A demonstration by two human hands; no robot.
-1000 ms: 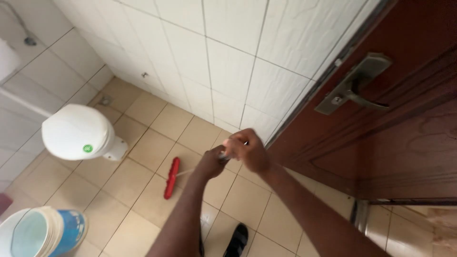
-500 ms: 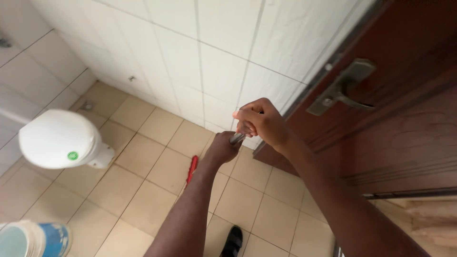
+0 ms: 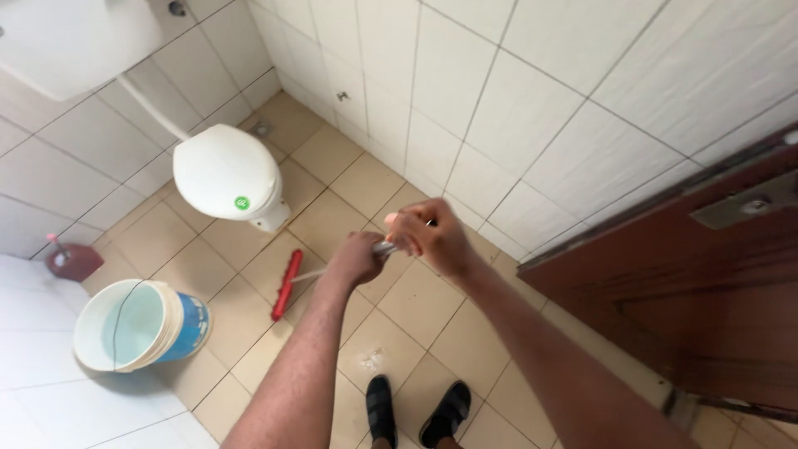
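L hand [image 3: 356,259]: fist closed round metal handle [image 3: 384,248], lower grip.
R hand [image 3: 428,237]: wrapped on handle top end.
Red brush head [image 3: 286,284]: on floor tiles, near toilet [image 3: 226,173].
Bucket [image 3: 137,324]: left, well apart.

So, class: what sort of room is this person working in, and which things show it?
A tiled bathroom, most likely. A white toilet stands by the tiled wall, a bucket sits on the floor, and both hands grip a red-headed floor brush.
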